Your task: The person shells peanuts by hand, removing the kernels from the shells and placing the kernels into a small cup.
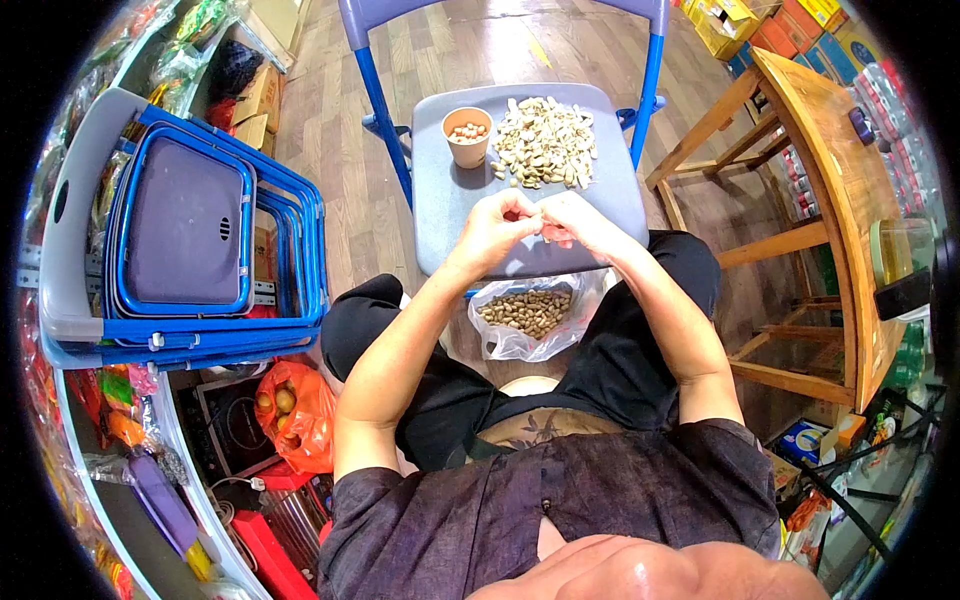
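Observation:
My left hand and my right hand meet over the front part of a grey folding chair seat. Both have their fingers pinched together, tip to tip; whatever lies between them is too small and hidden to make out. Beyond my left hand stands a paper cup holding reddish peanut kernels. A heap of pale, broken peanut shells lies beside the cup, just past my fingertips. Below the seat's front edge, between my legs, an open plastic bag holds unshelled peanuts.
Several folded blue-framed chairs lean at the left. An orange bag of round produce sits below them, near shelves of packaged goods. A wooden table stands at the right, with boxes behind it.

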A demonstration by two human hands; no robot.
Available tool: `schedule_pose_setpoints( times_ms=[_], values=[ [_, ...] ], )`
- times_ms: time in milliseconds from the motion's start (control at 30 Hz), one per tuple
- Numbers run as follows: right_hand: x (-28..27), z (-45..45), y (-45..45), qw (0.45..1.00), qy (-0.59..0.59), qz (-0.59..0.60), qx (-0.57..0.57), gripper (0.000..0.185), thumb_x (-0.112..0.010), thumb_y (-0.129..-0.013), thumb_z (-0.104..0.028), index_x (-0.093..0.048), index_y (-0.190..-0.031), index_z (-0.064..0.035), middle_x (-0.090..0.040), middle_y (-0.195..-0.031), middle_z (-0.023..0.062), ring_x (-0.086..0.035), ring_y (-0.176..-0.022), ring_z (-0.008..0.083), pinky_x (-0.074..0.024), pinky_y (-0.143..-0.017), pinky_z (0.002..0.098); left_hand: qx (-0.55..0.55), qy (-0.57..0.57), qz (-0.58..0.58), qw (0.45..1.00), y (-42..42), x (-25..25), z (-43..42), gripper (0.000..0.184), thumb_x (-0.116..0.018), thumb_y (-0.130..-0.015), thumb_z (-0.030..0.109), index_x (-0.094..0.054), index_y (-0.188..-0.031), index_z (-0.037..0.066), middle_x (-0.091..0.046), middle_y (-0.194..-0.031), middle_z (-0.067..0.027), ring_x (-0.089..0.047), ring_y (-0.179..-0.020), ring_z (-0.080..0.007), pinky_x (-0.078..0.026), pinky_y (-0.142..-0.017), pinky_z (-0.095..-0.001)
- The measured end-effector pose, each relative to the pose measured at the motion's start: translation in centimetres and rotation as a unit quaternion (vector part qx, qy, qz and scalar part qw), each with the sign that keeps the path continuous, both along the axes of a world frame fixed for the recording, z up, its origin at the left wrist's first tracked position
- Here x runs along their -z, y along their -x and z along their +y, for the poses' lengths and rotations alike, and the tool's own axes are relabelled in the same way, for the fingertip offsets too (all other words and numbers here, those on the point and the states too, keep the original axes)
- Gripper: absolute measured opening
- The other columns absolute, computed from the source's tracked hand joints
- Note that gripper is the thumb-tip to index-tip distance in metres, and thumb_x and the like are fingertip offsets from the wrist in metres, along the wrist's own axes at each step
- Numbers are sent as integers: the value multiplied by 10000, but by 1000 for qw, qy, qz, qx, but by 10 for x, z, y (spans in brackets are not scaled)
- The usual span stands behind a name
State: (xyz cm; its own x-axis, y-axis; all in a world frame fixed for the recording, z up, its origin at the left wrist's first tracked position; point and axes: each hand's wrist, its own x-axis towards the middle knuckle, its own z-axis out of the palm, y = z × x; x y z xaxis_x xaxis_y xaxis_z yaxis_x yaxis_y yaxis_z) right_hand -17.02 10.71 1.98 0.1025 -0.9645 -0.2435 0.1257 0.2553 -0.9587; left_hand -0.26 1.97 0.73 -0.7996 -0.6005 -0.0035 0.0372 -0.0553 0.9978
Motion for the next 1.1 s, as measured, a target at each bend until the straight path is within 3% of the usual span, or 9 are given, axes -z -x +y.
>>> schedule_pose_setpoints(
  times_ms=[167,233,267,333,433,600,767,933,1100],
  values=[
    [-11,2,-7,999,-13,-24,34,239,-505,-876,-251,-597,-749,-71,-436,-581,-51,-345,-486,44,-276,-435,214,27,-85,15,996,-3,-13,-5,128,-688,-861,137,-641,-927,38,-640,-879,5,-571,-816,-61,-457,-768,-228],
    [-12,2,-7,999,-9,-32,41,226,-501,-877,-237,-596,-756,-72,-437,-578,-50,-347,-482,45,-277,-433,215,21,-190,-18,981,-3,-15,-6,187,-678,-879,195,-636,-994,53,-637,-919,14,-568,-825,-62,-462,-793,-240],
    [-13,1,-7,998,-5,-41,49,213,-497,-878,-224,-594,-763,-73,-437,-575,-49,-350,-479,46,-279,-431,216,21,-190,-17,981,-3,-16,-6,187,-678,-879,195,-636,-994,53,-637,-919,14,-568,-825,-62,-462,-793,-240],
    [-16,1,-4,997,2,-59,52,208,-494,-883,-219,-593,-768,-77,-449,-581,-45,-364,-481,48,-294,-432,216,25,-337,34,941,-1,-20,-5,195,-679,-876,199,-634,-1015,68,-617,-882,17,-550,-777,-65,-456,-745,-243],
    [-6,-4,4,995,15,-73,69,213,-493,-892,-237,-589,-776,-87,-483,-607,-39,-400,-494,55,-330,-442,215,42,-372,69,925,-1,-13,-7,228,-656,-897,222,-630,-1061,66,-610,-877,18,-551,-781,-70,-464,-751,-258],
    [-21,-2,-1,988,-61,-101,102,262,-478,-915,-327,-587,-816,-111,-533,-667,-28,-454,-534,68,-381,-476,206,30,-348,80,934,0,-14,-6,208,-646,-905,233,-640,-1027,65,-611,-876,33,-536,-774,-59,-458,-742,-249],
    [-18,-1,-4,983,-106,-146,27,370,-473,-944,-474,-582,-866,-129,-533,-683,-30,-438,-546,57,-328,-466,200,58,-289,65,953,0,-1,-8,256,-621,-921,277,-646,-1072,72,-595,-853,57,-524,-767,-53,-423,-735,-235],
    [-20,-1,-8,975,-135,-174,37,355,-493,-952,-453,-566,-827,-129,-486,-647,-51,-401,-528,48,-280,-448,189,44,-173,11,984,-2,-1,-8,213,-608,-929,275,-653,-988,76,-581,-848,61,-488,-741,-41,-392,-695,-225],
    [-23,-1,-10,976,-118,-175,57,331,-493,-964,-410,-555,-807,-125,-461,-625,-71,-375,-510,32,-259,-434,185,23,-180,27,983,-1,-15,-4,209,-646,-904,251,-623,-1005,70,-606,-890,33,-504,-758,-48,-396,-705,-218]
  ],
)
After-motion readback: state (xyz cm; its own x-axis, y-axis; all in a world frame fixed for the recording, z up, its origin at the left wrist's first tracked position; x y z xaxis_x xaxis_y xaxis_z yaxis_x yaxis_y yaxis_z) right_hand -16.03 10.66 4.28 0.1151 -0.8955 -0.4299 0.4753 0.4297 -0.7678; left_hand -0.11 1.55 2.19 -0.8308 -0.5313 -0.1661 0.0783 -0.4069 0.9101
